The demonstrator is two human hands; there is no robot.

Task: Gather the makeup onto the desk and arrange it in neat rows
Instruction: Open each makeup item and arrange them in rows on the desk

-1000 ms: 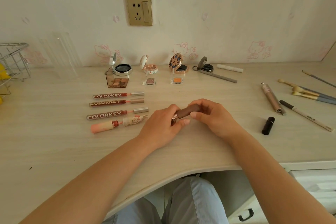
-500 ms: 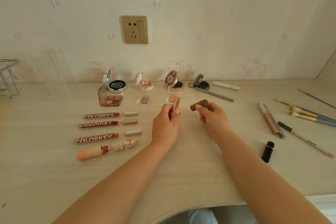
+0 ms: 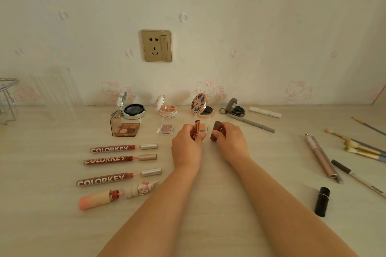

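Already the left part of the desk (image 3: 52,225) looks sorted: four lip glosses (image 3: 123,165) lie parallel in a stack of rows, caps pulled off and set in line to their right, and behind them, along the wall, open compacts (image 3: 165,108) stand in a row with small eyeshadow pans in front, starting at an eyeshadow palette (image 3: 125,128). At the middle, the left hand (image 3: 187,144) grips an uncapped lipstick (image 3: 196,129) upright, fingers curled round its base, while the right hand (image 3: 230,140) pinches the brown cap (image 3: 215,130), which stands nearly upright just beside it, apart from the lipstick. Both sit just in front of the compact row, so my guess is this piece is being laid out open like the others. Further right the work looks unfinished: a rose-gold tube (image 3: 320,155), a pencil (image 3: 359,178), loose brushes (image 3: 359,148) and a black lipstick (image 3: 322,201) lie at scattered angles, well apart from the tidy rows.
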